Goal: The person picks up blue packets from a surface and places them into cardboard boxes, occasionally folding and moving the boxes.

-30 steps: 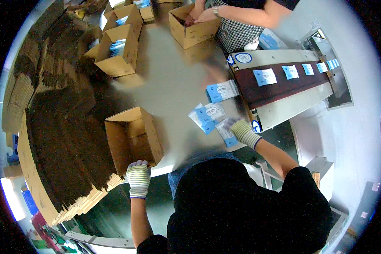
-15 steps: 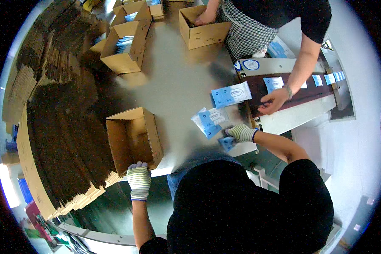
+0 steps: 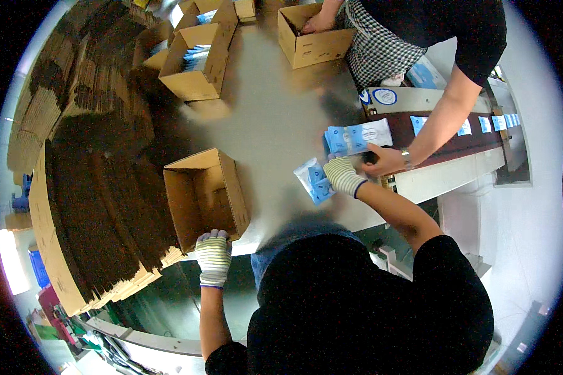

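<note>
My left hand (image 3: 213,259), in a striped glove, has its fingers hooked over the near rim of an open cardboard box (image 3: 239,197). No contents show inside that box. My right hand (image 3: 344,176), gloved the same way, reaches over blue-and-white soft packs. Its fingertips touch the near edge of a small stack of packs (image 3: 350,139), but their grip is hidden. Beside its thumb side lie loose overlapping packs (image 3: 311,178). A co-worker's bare hand (image 3: 385,161) comes from the right and touches the same stack's right end.
More packs (image 3: 485,124) sit in a row on a dark conveyor belt (image 3: 441,147) at right. The co-worker's other hand is inside a second box (image 3: 322,50). Boxes holding packs (image 3: 197,75) stand far left. Piled flat cardboard (image 3: 100,219) flanks the metal table (image 3: 269,112).
My right hand has moved up from the table's near edge to the stack. The co-worker's hand has come left off the belt to the stack. My left hand keeps hold of the box.
</note>
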